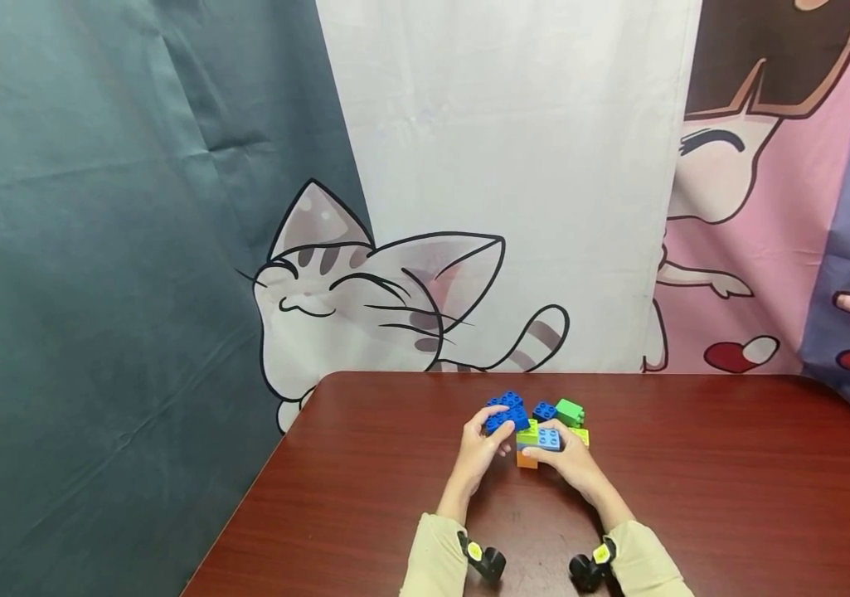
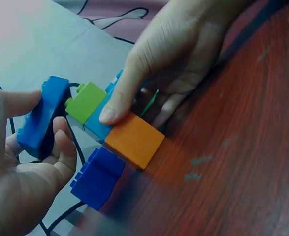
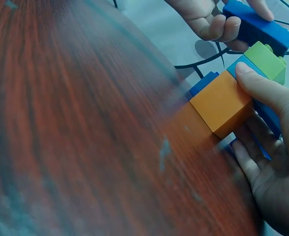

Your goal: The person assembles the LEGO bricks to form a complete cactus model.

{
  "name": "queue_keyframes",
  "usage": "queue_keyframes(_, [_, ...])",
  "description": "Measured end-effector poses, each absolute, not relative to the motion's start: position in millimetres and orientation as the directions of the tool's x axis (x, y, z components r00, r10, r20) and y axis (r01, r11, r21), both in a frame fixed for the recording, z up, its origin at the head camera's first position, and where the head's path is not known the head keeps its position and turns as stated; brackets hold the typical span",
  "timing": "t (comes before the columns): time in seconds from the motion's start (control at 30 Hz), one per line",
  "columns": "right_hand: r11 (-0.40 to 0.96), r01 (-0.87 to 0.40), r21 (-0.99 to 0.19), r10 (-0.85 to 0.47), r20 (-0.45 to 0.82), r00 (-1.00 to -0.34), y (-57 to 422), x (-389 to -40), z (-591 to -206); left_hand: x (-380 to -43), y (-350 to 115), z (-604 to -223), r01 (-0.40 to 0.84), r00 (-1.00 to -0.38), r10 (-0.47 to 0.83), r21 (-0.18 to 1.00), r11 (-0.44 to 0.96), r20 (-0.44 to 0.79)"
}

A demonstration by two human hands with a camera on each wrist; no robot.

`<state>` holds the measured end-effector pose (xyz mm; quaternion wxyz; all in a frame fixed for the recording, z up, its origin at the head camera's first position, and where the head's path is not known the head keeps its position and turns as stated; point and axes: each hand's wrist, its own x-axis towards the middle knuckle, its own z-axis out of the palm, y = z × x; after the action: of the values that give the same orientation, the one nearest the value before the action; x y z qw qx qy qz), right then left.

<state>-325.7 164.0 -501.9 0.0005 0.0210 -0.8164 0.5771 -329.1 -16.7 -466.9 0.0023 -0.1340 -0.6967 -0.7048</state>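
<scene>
Over the wood-grained table (image 1: 731, 497), the left hand (image 1: 475, 449) pinches a blue block (image 1: 516, 417) just beside the green end of a stack (image 1: 527, 458), which the right hand (image 1: 575, 463) grips between thumb and fingers. Both are boxy, smooth, studded and plastic-looking.

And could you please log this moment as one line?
left hand: holds blue piece | right hand: grips stack, lime top, orange base | green brick: beyond right hand
</scene>
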Motion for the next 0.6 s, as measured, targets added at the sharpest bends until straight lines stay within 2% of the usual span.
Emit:
queue_keyframes(0.17, [0.328, -0.058, -0.943, -0.045, 0.046, -0.998, 165.4, -323.9, -500.8, -330.2, -13.1, -465.4, 0.112, -0.968, 0.217, 0.991, -0.078, 0.126])
queue_keyframes(0.3, [0.323, -0.075, -0.944, -0.035, 0.067, -0.997, 167.0, -322.9, -500.7, -332.0, -9.3, -463.3, 0.120, -0.961, 0.242, 0.990, -0.073, 0.134])
queue_keyframes(0.6, [0.337, -0.080, -0.938, -0.066, 0.061, -0.996, 165.5, -322.3, -503.1, -337.5, -18.9, -452.6, 0.106, -0.966, 0.241, 0.993, 0.044, 0.092])
